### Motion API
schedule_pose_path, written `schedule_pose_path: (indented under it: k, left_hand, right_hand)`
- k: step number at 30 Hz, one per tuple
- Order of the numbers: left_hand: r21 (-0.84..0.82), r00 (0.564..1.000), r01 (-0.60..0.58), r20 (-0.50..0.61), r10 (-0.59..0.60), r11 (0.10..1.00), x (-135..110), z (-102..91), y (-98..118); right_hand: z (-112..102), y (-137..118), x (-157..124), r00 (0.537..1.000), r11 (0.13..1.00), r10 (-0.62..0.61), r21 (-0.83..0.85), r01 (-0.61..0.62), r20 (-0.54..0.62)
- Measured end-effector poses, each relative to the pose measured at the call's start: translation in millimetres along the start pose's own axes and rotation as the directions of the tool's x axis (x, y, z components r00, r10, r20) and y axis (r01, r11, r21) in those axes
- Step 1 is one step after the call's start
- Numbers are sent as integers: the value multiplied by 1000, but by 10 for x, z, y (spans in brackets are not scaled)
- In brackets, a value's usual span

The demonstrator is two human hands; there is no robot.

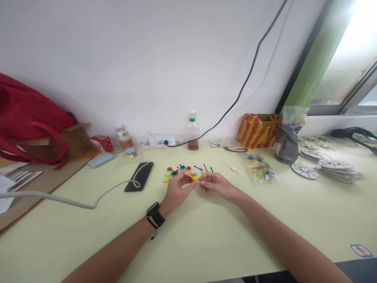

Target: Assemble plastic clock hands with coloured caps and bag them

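Note:
My left hand (177, 190) and my right hand (217, 184) meet over the pale green table (206, 239), fingers pinched together. Between them they hold a small yellow plastic piece (193, 177). A black watch sits on my left wrist. Just beyond my fingers lie several small coloured round pieces (176, 171) and thin coloured sticks (206, 168) in red, green, blue and yellow.
A black phone (139, 176) with a white cable lies to the left. A clear bag of coloured parts (259, 168), a grey bag (286, 142), a striped orange bag (257, 129), a bottle (192, 132), a power strip (159, 140) and a red bag (26, 118) line the back.

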State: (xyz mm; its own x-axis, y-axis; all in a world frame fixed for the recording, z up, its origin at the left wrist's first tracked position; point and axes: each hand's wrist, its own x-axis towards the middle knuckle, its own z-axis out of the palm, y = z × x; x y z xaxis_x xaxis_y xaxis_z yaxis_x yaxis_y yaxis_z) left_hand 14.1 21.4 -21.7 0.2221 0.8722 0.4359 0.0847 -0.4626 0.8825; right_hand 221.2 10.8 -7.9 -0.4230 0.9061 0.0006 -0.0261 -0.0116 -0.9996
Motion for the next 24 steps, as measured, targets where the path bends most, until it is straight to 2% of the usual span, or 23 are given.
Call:
schedule_pose_path:
  k: [6,12,18,24]
  left_hand:
    - [-1,1000,-21,-23,21,1000,5,-5,-27]
    - [-39,999,-11,-35,10,999,7,-14,10]
    - [-10,1000,-23,-13,23,1000,5,-19,-8]
    - [72,991,-130,15,130,989,1,-29,-37]
  right_hand:
    - [-32,1,16,1000,998,-12,64,13,-13]
    - [-65,-8,15,999,996,-41,77,43,-30]
    - [-78,-32,14,996,998,-38,48,42,-78]
    - [-122,-33,28,989,997,-31,62,40,-143]
